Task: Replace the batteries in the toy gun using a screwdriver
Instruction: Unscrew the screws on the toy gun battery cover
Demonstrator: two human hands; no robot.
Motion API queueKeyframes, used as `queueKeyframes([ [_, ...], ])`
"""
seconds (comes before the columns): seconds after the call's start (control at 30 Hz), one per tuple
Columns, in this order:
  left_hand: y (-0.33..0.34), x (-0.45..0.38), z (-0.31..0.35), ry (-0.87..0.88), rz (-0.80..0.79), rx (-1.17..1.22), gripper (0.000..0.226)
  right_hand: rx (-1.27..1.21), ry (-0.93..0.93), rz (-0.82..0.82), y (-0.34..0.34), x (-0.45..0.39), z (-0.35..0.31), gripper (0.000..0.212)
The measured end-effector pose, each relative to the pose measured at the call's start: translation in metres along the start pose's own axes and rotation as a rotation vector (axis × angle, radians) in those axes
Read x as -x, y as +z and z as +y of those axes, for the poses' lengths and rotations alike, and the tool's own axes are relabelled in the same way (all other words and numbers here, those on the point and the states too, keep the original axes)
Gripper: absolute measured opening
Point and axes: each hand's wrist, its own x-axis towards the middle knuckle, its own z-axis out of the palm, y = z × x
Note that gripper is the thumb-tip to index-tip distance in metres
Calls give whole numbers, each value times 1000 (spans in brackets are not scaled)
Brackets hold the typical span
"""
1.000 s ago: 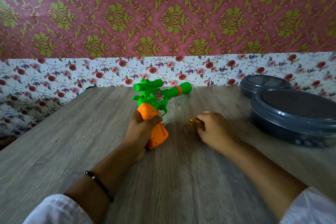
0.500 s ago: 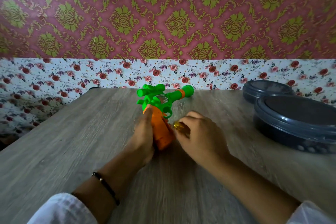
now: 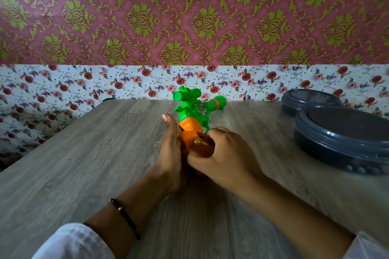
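Centrally, one wooden table (image 3: 73, 174) carries everything. Two dark grey lidded tubs (image 3: 345, 132) sit at its right edge, touching. One green and orange toy gun (image 3: 192, 111) stands mid-table, toward the far edge. The left hand (image 3: 169, 153) grips its orange handle, thumb raised. The right hand (image 3: 225, 151) curls around one amber-handled screwdriver (image 3: 200, 147) against that handle. No writing is readable.

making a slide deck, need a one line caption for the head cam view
Left hand steadies the toy gun on the table while the right hand holds the screwdriver at its orange grip.
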Motion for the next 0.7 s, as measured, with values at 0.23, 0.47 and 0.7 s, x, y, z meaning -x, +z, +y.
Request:
queueKeyframes([
  [0.23,-9,-10,-1,46,90,19,80,134,236,47,-41,-17,31,45],
  [0.47,-9,-10,-2,44,59,26,72,369,391,-141,-27,-14,57,37],
  [0.7,-12,-12,-3,45,60,3,78,340,372,-181,-31,-19,58,33],
])
